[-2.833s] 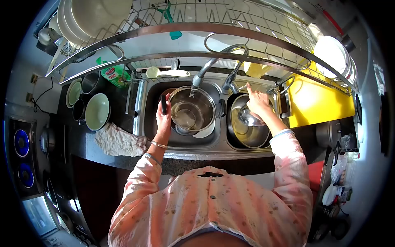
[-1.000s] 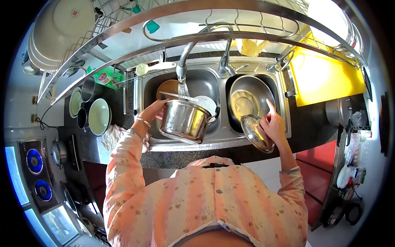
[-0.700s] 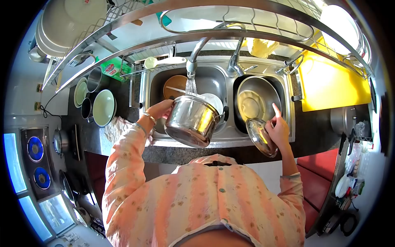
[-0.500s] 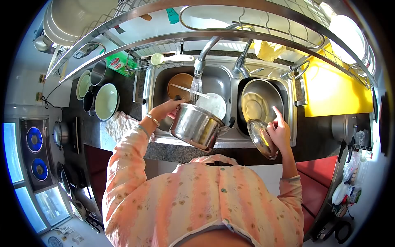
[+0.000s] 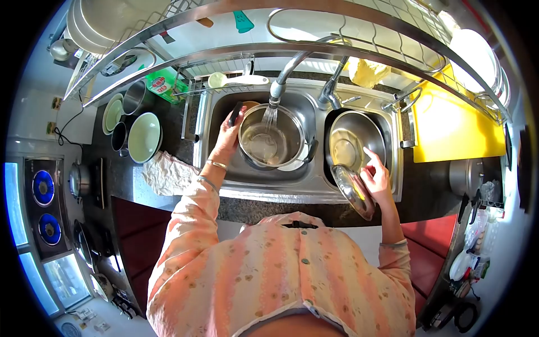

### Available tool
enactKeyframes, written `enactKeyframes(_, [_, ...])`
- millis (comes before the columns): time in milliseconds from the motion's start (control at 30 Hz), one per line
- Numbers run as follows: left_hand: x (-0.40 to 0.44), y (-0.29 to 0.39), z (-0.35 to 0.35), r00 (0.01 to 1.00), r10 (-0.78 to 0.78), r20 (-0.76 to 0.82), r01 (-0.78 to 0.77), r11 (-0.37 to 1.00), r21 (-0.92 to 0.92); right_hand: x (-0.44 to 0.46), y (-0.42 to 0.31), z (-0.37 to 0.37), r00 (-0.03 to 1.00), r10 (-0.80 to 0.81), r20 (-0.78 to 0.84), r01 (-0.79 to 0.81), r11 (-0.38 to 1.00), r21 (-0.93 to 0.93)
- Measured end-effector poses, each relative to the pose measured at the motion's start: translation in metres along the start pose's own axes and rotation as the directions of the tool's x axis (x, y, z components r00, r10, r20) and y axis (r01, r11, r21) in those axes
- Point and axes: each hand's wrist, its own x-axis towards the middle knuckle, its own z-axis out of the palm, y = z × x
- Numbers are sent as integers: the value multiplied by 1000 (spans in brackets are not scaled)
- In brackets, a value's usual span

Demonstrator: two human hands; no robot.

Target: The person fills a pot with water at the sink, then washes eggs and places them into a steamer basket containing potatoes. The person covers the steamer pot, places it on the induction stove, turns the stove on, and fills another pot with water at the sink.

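Observation:
My left hand grips the black side handle of a steel pot in the left sink basin. Water from the faucet runs into the pot, whose open mouth faces up. A second black handle sticks out on the pot's right side. Beneath the pot, part of a white dish and the brown edge of another dish show. My right hand holds a pot lid tilted over the front edge of the right basin, its index finger stretched out. Behind the lid, a steel bowl stands in that basin.
On the left counter are a pale green bowl, dark mugs and a crumpled cloth. A yellow cutting board lies on the right. The metal dish rack crosses above the sink. A white spoon rests behind the left basin.
The pot has moved from the front of the sink to under the running water, and it is now upright. The lid has shifted slightly and tilted more steeply in my right hand.

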Motion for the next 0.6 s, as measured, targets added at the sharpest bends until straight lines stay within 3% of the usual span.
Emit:
enactKeyframes(133, [4,-15,4,992,115,-53,-115,993,-7,-3,2,3,1000,14,23,-15,999,48])
enactKeyframes(200, [5,-14,7,994,100,-42,-102,992,-68,-1,-2,7,1000,10,28,-12,997,77])
enactKeyframes(267, [2,-9,15,996,83,-29,-86,988,-128,4,-10,8,923,289,252,-376,810,449])
enactKeyframes(333, [-5,4,31,998,60,4,-57,967,-248,17,-3,3,860,281,426,-473,751,460])
enactKeyframes(433, [5,-4,30,995,95,-18,-97,979,-178,13,-14,25,891,334,306,-427,392,815])
enactKeyframes(467, [6,-6,30,995,95,-15,-97,979,-178,12,-24,29,914,254,315,-387,322,864])
enactKeyframes(533, [9,-10,29,989,145,-40,-147,989,-35,29,-16,36,666,219,714,-672,-239,701])
enactKeyframes(567, [7,-10,30,988,150,-37,-151,988,-22,35,-16,40,600,122,790,-723,-341,602])
enactKeyframes(600, [7,-10,30,988,153,-39,-153,988,-23,36,-19,48,609,250,753,-700,-278,658])
